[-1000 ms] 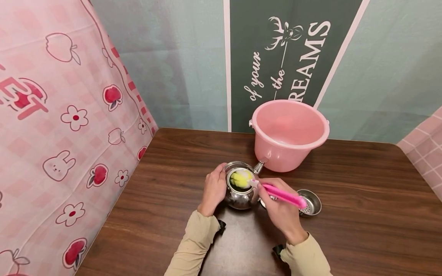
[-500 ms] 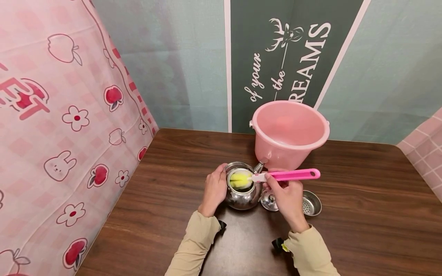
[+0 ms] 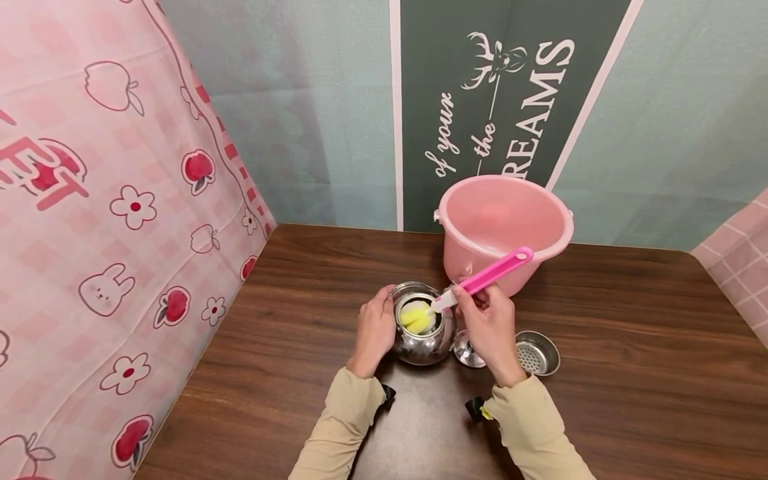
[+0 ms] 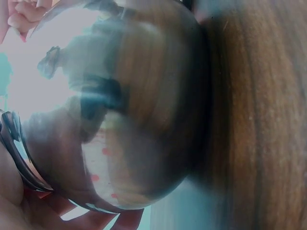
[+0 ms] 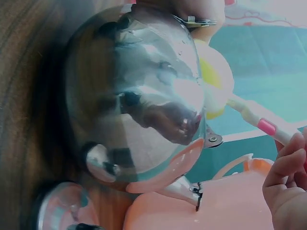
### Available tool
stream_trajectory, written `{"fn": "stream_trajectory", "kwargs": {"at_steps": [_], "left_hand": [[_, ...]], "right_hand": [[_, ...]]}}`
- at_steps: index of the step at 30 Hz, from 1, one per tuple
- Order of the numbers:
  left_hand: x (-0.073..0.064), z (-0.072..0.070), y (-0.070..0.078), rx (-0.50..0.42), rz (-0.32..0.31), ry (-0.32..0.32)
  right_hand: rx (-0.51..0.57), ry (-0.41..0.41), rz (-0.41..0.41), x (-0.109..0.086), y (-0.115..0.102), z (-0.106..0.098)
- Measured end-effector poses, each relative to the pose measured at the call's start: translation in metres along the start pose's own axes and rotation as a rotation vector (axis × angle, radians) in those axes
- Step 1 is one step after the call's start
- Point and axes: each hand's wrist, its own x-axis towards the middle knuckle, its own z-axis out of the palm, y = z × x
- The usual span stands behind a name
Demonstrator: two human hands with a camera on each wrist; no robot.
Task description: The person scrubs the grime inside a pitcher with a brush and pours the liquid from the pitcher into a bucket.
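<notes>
A shiny metal teapot (image 3: pixel 423 351) stands uncovered on the wooden table, its spout toward the back right. My left hand (image 3: pixel 375 331) holds it on the left side, fingers curled around the body by the handle in the left wrist view. My right hand (image 3: pixel 493 328) pinches the pink-and-white handle of a cleaning brush (image 3: pixel 495 272). Its round yellow-and-white head sits in the teapot's mouth, partly above the rim in the right wrist view. The teapot lid (image 3: pixel 467 351) lies just right of the teapot, partly hidden behind my right hand.
A pink bucket (image 3: pixel 457 257) stands behind the teapot, close to its spout. To the right of my right hand lies a round metal strainer (image 3: pixel 543 355) with holes in its base. Patterned cloth (image 3: pixel 132 293) hangs along the table's left edge.
My right hand has shifted up while the brush handle swung from pointing down-right to up-right. The brush head turned within the teapot's mouth. My left hand and the teapot stay put.
</notes>
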Motion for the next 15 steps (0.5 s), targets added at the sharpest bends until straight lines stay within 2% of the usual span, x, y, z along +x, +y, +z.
{"fn": "stream_trajectory", "kwargs": {"at_steps": [4,10,15], "left_hand": [[0.000,0.000,0.001,-0.007,0.000,-0.004],[-0.001,0.001,0.000,0.001,-0.001,0.006],[-0.001,0.001,0.001,-0.002,-0.010,0.013]], "right_hand": [[-0.034,-0.050,-0.050,0.006,0.005,0.000],[-0.158,-0.168,-0.115,0.008,-0.007,-0.004],[-0.257,-0.224,-0.244,0.007,-0.016,-0.007]]}}
